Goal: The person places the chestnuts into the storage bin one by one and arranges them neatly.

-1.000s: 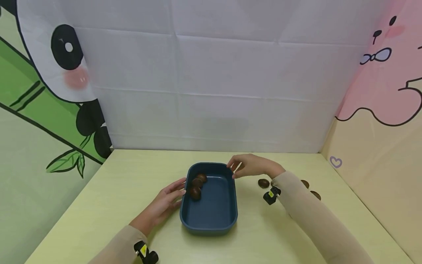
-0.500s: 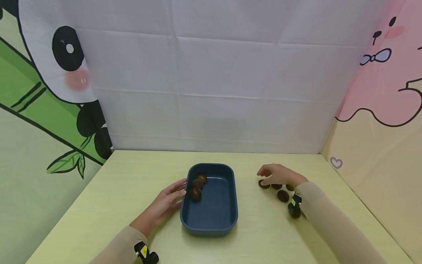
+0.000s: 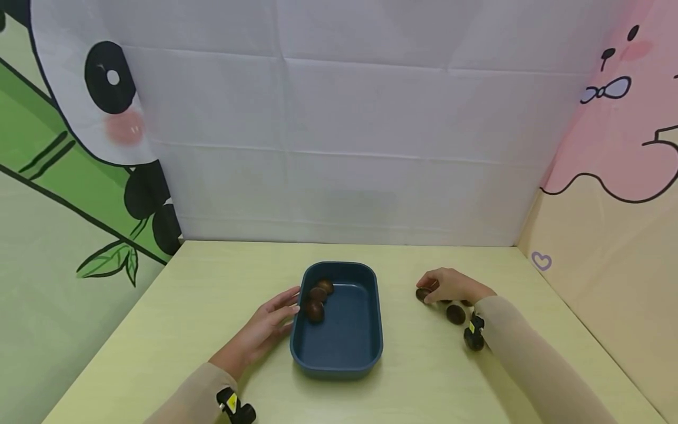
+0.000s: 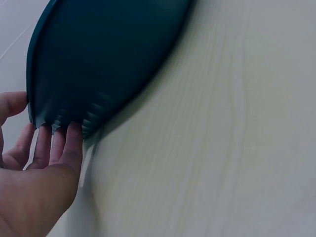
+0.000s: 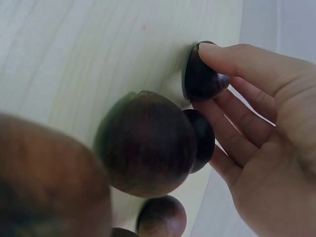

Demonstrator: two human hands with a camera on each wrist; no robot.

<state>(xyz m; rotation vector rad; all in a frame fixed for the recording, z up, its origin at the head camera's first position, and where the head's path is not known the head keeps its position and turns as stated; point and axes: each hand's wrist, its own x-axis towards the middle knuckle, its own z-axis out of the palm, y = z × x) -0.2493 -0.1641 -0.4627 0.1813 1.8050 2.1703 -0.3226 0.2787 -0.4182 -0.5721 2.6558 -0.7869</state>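
A deep blue rectangular tray (image 3: 346, 335) stands on the table, with 3 glossy brown chestnuts (image 3: 315, 311) along its left side. My left hand (image 3: 266, 325) rests against the tray's left wall, its fingers fairly straight; in the left wrist view the fingertips touch the tray's outer side. To the right of the tray, my right hand (image 3: 449, 285) pinches a dark chestnut (image 5: 205, 76) between thumb and fingers, low at the tabletop. Several more chestnuts lie around that hand, among them a large one (image 5: 148, 143) in the right wrist view. The hand partly hides some of them.
The pale yellow table (image 3: 238, 265) ends at a white sheet (image 3: 360, 147) behind it. Painted cartoon walls flank it on both sides. Another loose chestnut (image 3: 455, 314) lies just in front of the right hand, close to the black wrist camera (image 3: 474, 335).
My right hand has left the tray's far right corner, moved right to the loose chestnuts, and its fingers have closed around one. My left hand has stayed at the tray.
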